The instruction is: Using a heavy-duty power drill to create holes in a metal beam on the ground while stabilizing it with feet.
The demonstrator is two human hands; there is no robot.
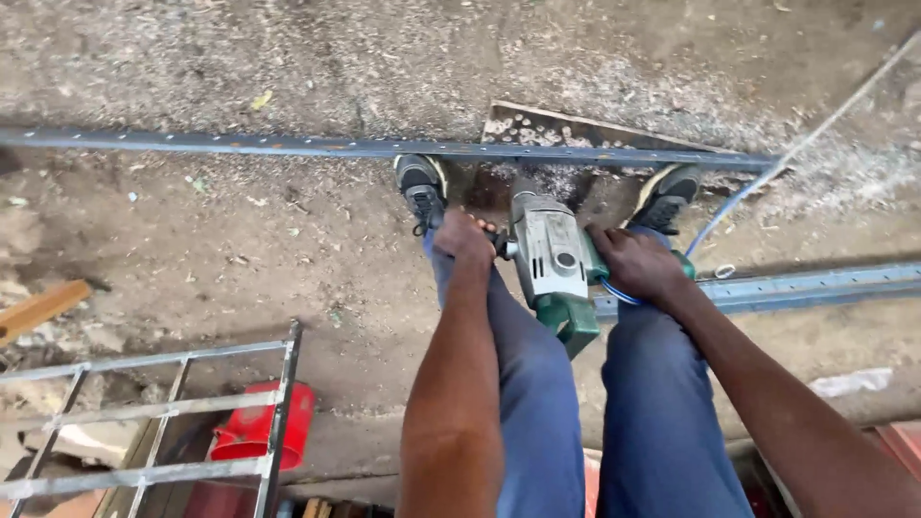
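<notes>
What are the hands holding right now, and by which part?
Both hold one green-and-grey electric drill. The left hand grips its side handle; the right hand grips the rear handle, fingers wrapped around it. The drill points down at the long steel bar.

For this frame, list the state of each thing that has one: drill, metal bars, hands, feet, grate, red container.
Drill: pointed down at the long bar, held in both hands.
Left hand: closed on the side handle.
Right hand: closed on the rear grip.
Long bar: flat on the ground, pinned under both shoes.
Second bar: lying loose.
Grate: lying flat.
Red container: under the grate.
</notes>
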